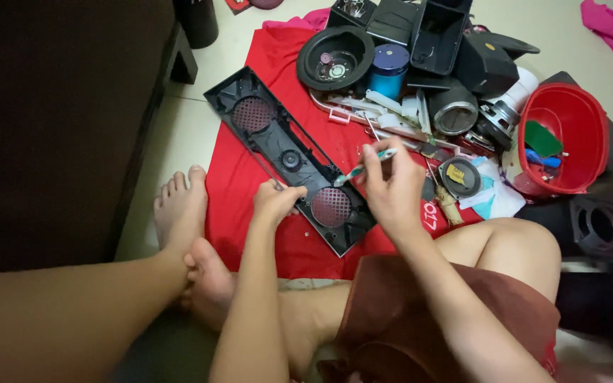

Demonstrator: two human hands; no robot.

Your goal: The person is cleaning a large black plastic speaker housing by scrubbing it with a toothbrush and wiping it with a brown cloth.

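A long black plastic panel [278, 149] with two round mesh grilles lies slantwise on a red cloth [250, 213] on the floor. My left hand [276, 201] rests on the panel's near edge, pinching a thin metal piece against it. My right hand [391, 184] hovers over the panel's near end, closed around a small teal-handled screwdriver [365, 167] whose tip points down-left toward the near grille [330, 206].
A heap of black speaker parts, a blue can [389, 69] and a round black dish [335, 57] lies at the cloth's far end. At the right stands a red bowl [576, 152] with small parts. Dark furniture [58, 120] fills the left. My bare feet [182, 213] lie beside the cloth.
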